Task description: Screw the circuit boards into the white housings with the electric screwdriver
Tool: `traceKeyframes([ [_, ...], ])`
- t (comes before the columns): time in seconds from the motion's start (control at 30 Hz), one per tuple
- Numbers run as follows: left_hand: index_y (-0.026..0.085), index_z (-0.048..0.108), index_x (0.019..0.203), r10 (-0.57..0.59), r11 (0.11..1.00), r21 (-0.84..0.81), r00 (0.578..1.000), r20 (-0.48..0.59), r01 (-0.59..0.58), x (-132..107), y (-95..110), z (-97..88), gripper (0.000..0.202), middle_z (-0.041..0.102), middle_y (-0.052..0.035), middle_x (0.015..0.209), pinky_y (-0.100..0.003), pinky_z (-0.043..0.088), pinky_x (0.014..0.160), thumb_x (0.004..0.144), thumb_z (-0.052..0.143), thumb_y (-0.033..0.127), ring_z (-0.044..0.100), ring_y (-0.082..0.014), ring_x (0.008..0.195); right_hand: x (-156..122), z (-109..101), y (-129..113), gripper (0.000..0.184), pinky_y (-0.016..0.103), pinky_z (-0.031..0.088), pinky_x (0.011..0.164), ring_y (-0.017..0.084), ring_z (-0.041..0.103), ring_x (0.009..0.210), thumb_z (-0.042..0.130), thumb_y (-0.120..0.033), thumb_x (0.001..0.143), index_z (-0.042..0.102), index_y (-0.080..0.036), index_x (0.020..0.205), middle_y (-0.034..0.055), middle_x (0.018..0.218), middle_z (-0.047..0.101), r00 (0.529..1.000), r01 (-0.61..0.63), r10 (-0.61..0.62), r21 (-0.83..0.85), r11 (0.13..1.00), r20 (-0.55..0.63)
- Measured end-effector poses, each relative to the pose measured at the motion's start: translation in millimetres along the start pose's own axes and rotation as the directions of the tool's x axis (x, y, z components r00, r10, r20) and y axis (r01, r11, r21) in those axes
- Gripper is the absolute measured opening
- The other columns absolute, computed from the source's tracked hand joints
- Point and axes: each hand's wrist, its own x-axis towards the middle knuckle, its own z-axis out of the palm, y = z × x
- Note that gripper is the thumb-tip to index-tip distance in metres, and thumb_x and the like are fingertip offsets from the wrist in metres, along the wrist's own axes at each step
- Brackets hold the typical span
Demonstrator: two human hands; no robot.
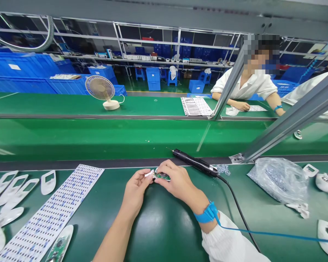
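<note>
Both my hands meet at the middle of the green bench. My left hand [135, 187] pinches the white end of a small green circuit board [162, 176]. My right hand [176, 180] closes over the same board from the right, fingers curled on top. A blue wrist strap [207, 214] with a blue cord sits on my right wrist. A black electric screwdriver [194, 162] lies just behind my right hand, its tip pointing left, and its black cable runs toward me.
White plastic shells [47, 181] and a long sheet of small parts [54, 211] lie at left. A clear bag of parts [280, 178] and more white shells [326, 236] lie at right. A conveyor, a desk fan [101, 89] and a seated co-worker [251, 87] are beyond.
</note>
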Motion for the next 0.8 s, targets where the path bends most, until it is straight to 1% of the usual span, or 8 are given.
traceKeyframes([
  [0.1,0.018,0.070,0.099,-0.006,1.000,-0.026,1.000,-0.009,0.006,0.3,1.0,1.0,0.043,0.072,-0.0024,0.090,-0.025,0.053,0.077,0.069,0.088,0.044,0.063,-0.0127,0.078,0.0,-1.5,-0.7,0.022,0.027,0.045,0.076,0.016,0.066,0.090,0.071,-0.033,0.090,0.067,-0.031,0.112,0.0000,0.115,0.066,1.000,-0.008,0.008,0.006,1.000,0.007],
  [0.23,0.018,0.071,0.096,0.015,0.999,-0.033,0.999,-0.035,-0.016,-0.7,2.7,1.2,0.041,0.072,-0.0028,0.088,-0.025,0.053,0.074,0.069,0.088,0.043,0.062,-0.0129,0.076,0.1,-3.3,-0.7,0.023,0.027,0.045,0.076,0.016,0.066,0.090,0.071,-0.034,0.090,0.067,-0.032,0.113,0.0001,0.117,0.065,1.000,-0.011,0.011,-0.001,1.000,0.023],
  [0.37,0.018,0.074,0.098,0.023,1.000,0.013,0.999,-0.022,-0.023,-0.5,0.3,-1.5,0.039,0.074,-0.0043,0.090,-0.027,0.054,0.079,0.070,0.088,0.041,0.065,-0.0151,0.082,0.4,-5.0,-0.7,0.023,0.028,0.045,0.075,0.017,0.067,0.092,0.069,-0.035,0.091,0.066,-0.031,0.114,0.0003,0.118,0.065,0.999,-0.009,0.010,-0.021,1.000,0.040],
  [0.5,0.019,0.075,0.098,0.019,1.000,-0.009,0.999,-0.035,-0.019,1.5,-3.5,-4.6,0.038,0.075,-0.0041,0.091,-0.026,0.054,0.081,0.070,0.088,0.041,0.065,-0.0145,0.083,0.1,-5.6,-0.4,0.024,0.028,0.044,0.074,0.018,0.067,0.091,0.069,-0.034,0.091,0.065,-0.030,0.114,0.0005,0.118,0.065,0.999,0.005,-0.001,-0.061,0.998,0.054],
  [0.63,0.019,0.075,0.098,0.009,1.000,0.001,1.000,-0.030,-0.009,2.0,-3.4,-4.0,0.038,0.075,-0.0035,0.090,-0.024,0.054,0.080,0.070,0.089,0.040,0.066,-0.0135,0.081,0.5,-5.8,1.1,0.024,0.028,0.044,0.074,0.017,0.066,0.090,0.068,-0.035,0.093,0.064,-0.030,0.116,0.0001,0.118,0.065,0.998,0.028,-0.024,-0.075,0.997,0.057],
  [0.8,0.017,0.075,0.097,-0.003,1.000,-0.008,0.999,-0.054,0.002,1.3,-4.2,-1.7,0.039,0.074,-0.0031,0.086,-0.023,0.054,0.076,0.070,0.088,0.042,0.065,-0.0127,0.077,-0.1,-6.5,1.5,0.029,0.028,0.043,0.071,0.016,0.067,0.087,0.067,-0.033,0.093,0.061,-0.031,0.122,0.0002,0.118,0.064,0.993,0.065,-0.052,-0.124,0.990,0.104],
])
